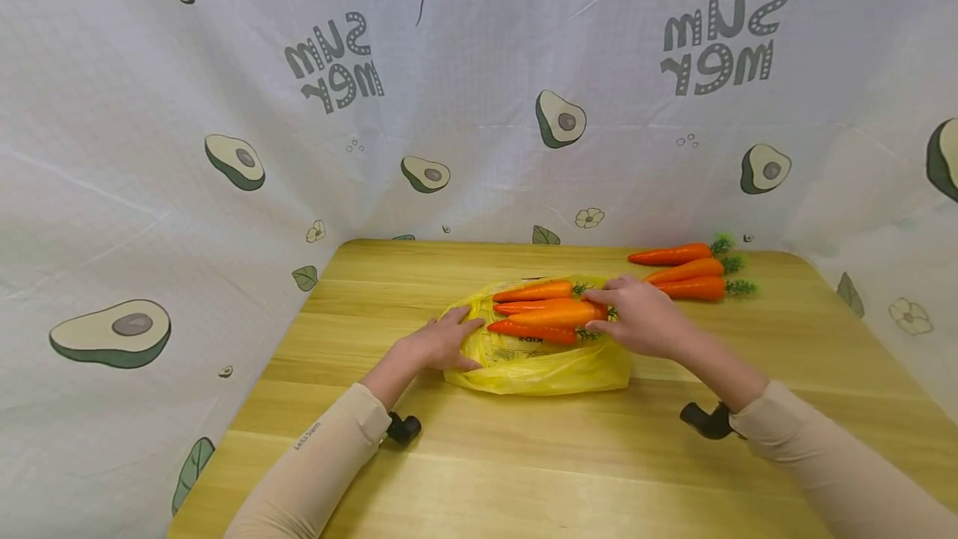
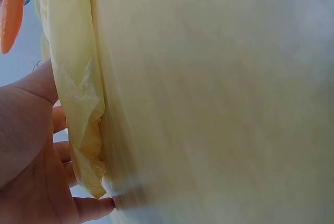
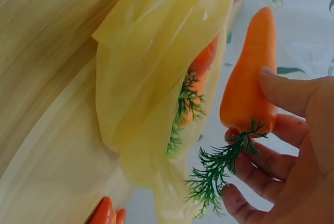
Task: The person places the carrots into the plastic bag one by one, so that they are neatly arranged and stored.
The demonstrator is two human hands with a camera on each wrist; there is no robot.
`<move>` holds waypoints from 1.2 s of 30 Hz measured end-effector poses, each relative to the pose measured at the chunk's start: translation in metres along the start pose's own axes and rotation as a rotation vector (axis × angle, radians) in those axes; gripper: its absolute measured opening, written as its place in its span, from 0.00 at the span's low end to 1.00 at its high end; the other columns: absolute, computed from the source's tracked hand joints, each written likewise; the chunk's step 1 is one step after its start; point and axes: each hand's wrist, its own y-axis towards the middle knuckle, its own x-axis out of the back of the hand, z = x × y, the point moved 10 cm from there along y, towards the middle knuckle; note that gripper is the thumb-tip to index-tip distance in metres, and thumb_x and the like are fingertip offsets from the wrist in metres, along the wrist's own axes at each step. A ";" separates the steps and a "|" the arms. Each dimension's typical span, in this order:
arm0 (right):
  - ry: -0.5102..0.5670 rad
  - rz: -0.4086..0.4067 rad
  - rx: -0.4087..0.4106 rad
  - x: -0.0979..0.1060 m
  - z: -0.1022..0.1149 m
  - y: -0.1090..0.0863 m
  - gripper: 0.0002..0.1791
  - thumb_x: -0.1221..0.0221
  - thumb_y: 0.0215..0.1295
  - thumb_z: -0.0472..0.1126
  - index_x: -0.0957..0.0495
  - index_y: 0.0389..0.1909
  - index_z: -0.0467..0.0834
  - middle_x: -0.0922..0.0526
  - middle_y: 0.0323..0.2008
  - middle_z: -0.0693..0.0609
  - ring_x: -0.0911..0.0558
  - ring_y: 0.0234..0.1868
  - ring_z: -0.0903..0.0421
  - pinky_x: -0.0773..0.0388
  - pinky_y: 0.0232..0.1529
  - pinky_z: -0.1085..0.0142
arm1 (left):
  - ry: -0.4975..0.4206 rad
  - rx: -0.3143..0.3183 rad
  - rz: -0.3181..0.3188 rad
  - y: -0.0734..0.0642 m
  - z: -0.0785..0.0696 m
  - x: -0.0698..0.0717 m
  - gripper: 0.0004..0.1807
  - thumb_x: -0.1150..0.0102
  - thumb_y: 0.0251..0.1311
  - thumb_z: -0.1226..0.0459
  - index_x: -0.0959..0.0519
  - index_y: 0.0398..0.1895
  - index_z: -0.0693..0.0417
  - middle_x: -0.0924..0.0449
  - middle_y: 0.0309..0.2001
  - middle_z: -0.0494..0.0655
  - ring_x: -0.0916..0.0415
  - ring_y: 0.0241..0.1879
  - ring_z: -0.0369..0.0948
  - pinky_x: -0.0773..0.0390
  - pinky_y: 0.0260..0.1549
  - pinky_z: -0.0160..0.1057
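Note:
A yellow plastic bag (image 1: 554, 379) lies spread on the table with its mouth facing up. Several orange carrots (image 1: 533, 291) with green tops lie in it, side by side. My right hand (image 1: 649, 316) pinches another carrot (image 3: 251, 80) near its leafy end, thumb on one side and fingers on the other, holding it over the bag. At the bag's left end, my left hand (image 1: 441, 341) spreads its fingers and touches the plastic. In the left wrist view, a fold of the bag (image 2: 78, 93) partly hides those fingers.
Three loose carrots (image 1: 692, 288) lie at the back right of the wooden table (image 1: 524, 472), right of the bag. Behind the table hangs a white curtain (image 1: 479, 48) printed with avocados. A black wrist mount (image 1: 707, 421) sits under each forearm.

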 end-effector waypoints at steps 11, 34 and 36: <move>-0.038 0.019 0.021 -0.011 0.016 0.007 0.27 0.30 0.61 0.52 0.18 0.60 0.46 0.15 0.48 0.42 0.18 0.47 0.42 0.18 0.45 0.47 | 0.012 0.001 -0.003 0.000 0.000 0.000 0.46 0.38 0.64 0.42 0.45 0.80 0.42 0.59 0.82 0.53 0.58 0.81 0.51 0.50 0.75 0.61; -0.154 0.027 0.069 -0.030 0.045 0.021 0.25 0.29 0.59 0.54 0.15 0.54 0.46 0.14 0.44 0.44 0.19 0.46 0.44 0.21 0.48 0.44 | -0.014 -0.005 -0.011 -0.001 0.000 0.001 0.46 0.36 0.63 0.42 0.44 0.80 0.42 0.58 0.82 0.54 0.57 0.80 0.51 0.50 0.75 0.62; -0.157 0.032 0.073 -0.031 0.046 0.021 0.25 0.29 0.58 0.55 0.14 0.54 0.46 0.14 0.43 0.45 0.18 0.45 0.44 0.20 0.48 0.45 | -0.014 -0.006 -0.011 -0.001 0.000 0.001 0.46 0.36 0.63 0.42 0.44 0.80 0.42 0.58 0.82 0.54 0.57 0.80 0.51 0.51 0.75 0.62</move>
